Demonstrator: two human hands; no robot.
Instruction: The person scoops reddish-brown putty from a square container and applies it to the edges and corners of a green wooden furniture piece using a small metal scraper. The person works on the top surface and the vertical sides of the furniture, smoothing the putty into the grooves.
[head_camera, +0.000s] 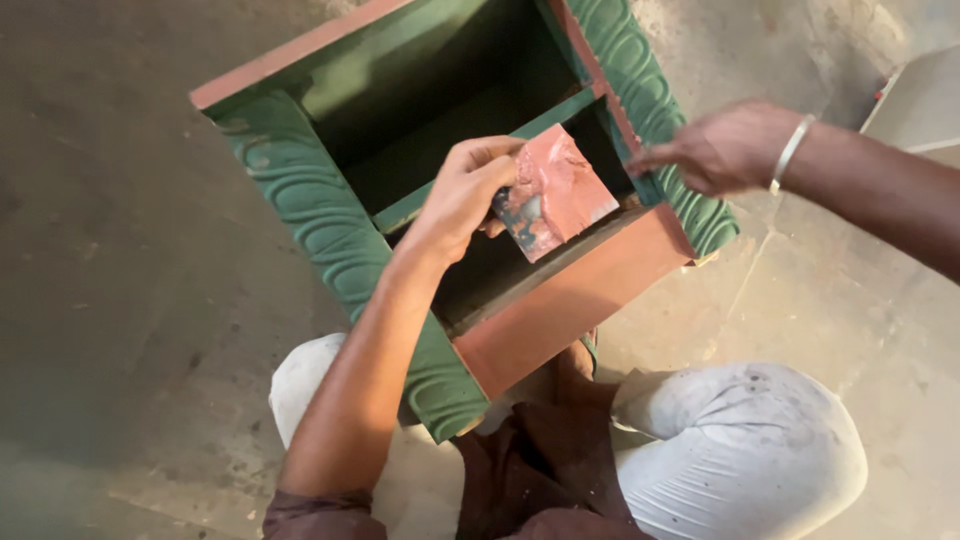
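left hand (465, 195) is pinching a reddish sandpaper sheet (553, 192) at its 9 o'clock edge over the green box (330, 240), looks light and floppy, right hand (725, 148) open on the 3 o'clock side.

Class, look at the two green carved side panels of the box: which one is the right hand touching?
The far-side panel, at the picture's upper right: the right hand rests its fingers on it. The other panel runs beside the left forearm, untouched by that hand.
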